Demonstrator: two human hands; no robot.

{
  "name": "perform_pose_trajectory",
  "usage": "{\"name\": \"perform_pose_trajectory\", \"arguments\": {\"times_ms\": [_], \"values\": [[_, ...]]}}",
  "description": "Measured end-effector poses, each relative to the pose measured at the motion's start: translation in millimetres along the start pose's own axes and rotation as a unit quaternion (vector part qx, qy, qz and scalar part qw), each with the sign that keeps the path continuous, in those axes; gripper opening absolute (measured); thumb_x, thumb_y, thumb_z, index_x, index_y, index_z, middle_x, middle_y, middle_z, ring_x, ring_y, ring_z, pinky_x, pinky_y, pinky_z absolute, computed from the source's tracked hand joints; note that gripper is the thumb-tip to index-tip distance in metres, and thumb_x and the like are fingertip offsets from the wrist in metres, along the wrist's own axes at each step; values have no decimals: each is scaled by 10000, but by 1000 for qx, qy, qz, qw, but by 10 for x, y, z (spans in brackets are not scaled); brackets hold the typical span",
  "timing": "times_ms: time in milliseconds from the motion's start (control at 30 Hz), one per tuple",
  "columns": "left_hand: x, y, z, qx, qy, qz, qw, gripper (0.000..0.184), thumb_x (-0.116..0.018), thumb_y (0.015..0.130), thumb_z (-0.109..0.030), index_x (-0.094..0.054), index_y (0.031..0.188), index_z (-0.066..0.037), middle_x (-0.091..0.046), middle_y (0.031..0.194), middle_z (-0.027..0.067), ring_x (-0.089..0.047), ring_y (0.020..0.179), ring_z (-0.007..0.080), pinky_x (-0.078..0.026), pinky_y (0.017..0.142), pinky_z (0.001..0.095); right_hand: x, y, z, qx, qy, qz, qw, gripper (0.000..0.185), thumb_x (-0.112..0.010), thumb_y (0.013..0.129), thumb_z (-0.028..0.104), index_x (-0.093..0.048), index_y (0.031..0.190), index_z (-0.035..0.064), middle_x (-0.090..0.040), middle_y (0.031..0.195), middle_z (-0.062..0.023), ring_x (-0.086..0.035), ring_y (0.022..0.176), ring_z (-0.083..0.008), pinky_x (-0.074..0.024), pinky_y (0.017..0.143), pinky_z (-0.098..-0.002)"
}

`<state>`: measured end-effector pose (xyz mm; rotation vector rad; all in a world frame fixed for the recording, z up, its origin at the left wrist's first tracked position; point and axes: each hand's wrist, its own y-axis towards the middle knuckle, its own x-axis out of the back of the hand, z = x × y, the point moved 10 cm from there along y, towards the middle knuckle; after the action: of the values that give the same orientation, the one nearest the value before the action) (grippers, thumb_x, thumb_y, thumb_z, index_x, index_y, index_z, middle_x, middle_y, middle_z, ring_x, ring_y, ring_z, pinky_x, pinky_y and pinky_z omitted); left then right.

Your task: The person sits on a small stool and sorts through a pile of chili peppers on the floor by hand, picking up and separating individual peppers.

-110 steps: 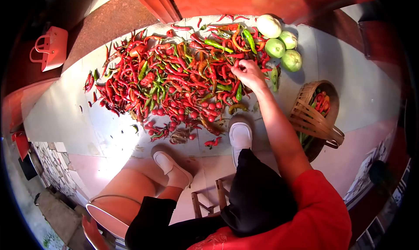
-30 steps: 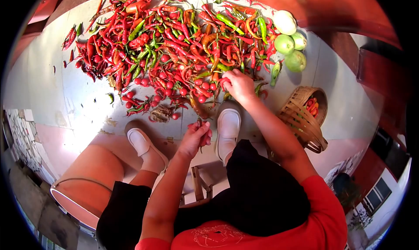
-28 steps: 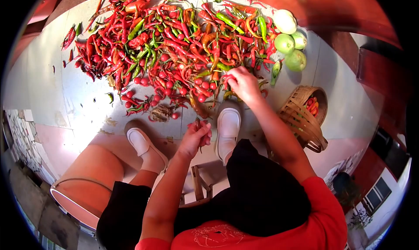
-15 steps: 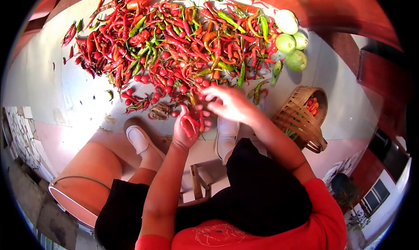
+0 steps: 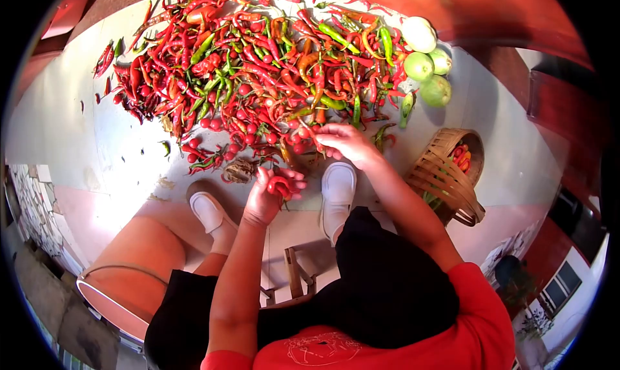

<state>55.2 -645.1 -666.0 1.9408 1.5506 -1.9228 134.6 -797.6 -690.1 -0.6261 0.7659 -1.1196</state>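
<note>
My left hand [image 5: 263, 201] is palm up over the floor between the feet, its fingers curled around red chili peppers [image 5: 280, 185]. At the near edge of the heap of chili peppers [image 5: 252, 66], my right hand [image 5: 350, 144] pinches a slim red chili pepper [image 5: 314, 136] between thumb and fingers. Small round red peppers [image 5: 250, 138] lie just beyond both hands. A dry brown clump [image 5: 238, 170] rests to the left of my left hand.
Pale green round vegetables [image 5: 435, 91] sit right of the heap. A tilted woven basket [image 5: 445, 166] with peppers inside stands at the right. An orange bucket [image 5: 132, 260] is at the lower left. White shoes [image 5: 338, 186] flank the hands, and a wooden stool [image 5: 294, 273] is below.
My left hand has drawn back slightly left and down with its peppers. My right hand has shifted a little right, its fingers now closed on a red chili pepper at the heap.
</note>
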Motion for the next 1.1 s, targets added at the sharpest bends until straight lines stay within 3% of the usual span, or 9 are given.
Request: {"name": "perform_pose_trajectory", "arguments": {"times_ms": [100,300,467,567,633,733,833,1033,1100], "values": [[-23,16,-22,-18,14,-2,1000,688,-466,802,-695,-562,1035,-54,-600,1094,149,-602,980,295,-496,776,403,-21,-144,-74,-29,190,73,979,214,-576,907,184,-589,1071,46,-614,827,-22,-504,606,-59,-363,508,-187],[-23,42,-37,-38,30,-10,999,512,-609,823,-518,-551,1044,-60,-608,1054,126,-610,916,266,-504,736,392,-75,-161,28,26,197,75,977,206,-572,910,168,-585,1070,40,-616,844,-38,-518,634,-65,-373,531,-187],[-186,160,-135,-40,42,-88,994,280,-620,884,-222,-551,1098,-55,-636,932,80,-616,775,189,-516,639,316,-393,-253,186,121,-107,53,985,165,-618,884,175,-618,960,28,-648,807,-25,-578,659,-93,-470,581,-243],[-150,237,-113,-45,59,-120,990,242,-605,892,-217,-561,1066,-55,-641,910,84,-615,720,185,-515,586,309,-622,-402,468,218,-411,39,884,171,-698,814,175,-646,918,50,-657,812,-27,-611,714,-99,-489,675,-264],[-87,204,-120,-49,16,-168,984,160,-604,891,-175,-572,971,-41,-640,781,84,-614,626,206,-510,547,323,-449,-345,474,152,-286,73,943,180,-708,811,173,-651,931,51,-657,816,-14,-604,738,-92,-485,691,-255],[-82,117,-126,-23,7,-204,979,157,-604,892,-169,-564,949,-28,-633,772,86,-626,628,222,-509,541,334,442,-30,749,246,-219,-165,930,136,-669,843,161,-661,938,64,-671,848,-9,-608,785,-98,-487,735,-252],[-30,160,-76,-26,46,-163,985,149,-608,890,-158,-546,916,-25,-626,788,88,-633,627,231,-508,534,331,828,27,1211,309,-402,-346,789,187,-659,818,299,-658,903,133,-661,862,-100,-643,785,-290,-503,677,-385],[-37,182,-23,-22,71,-162,984,144,-631,873,-130,-517,888,-43,-611,777,81,-625,615,205,-487,506,307,801,426,1276,79,-564,-344,747,345,-684,784,334,-610,1034,107,-667,872,-76,-643,815,-278,-501,714,-389],[-17,176,-16,-17,75,-164,984,145,-631,874,-138,-523,885,-42,-612,780,81,-618,603,197,-479,509,302,954,492,1075,119,-405,-302,855,389,-695,769,321,-599,1072,97,-668,865,-88,-647,829,-277,-502,727,-382]]}}
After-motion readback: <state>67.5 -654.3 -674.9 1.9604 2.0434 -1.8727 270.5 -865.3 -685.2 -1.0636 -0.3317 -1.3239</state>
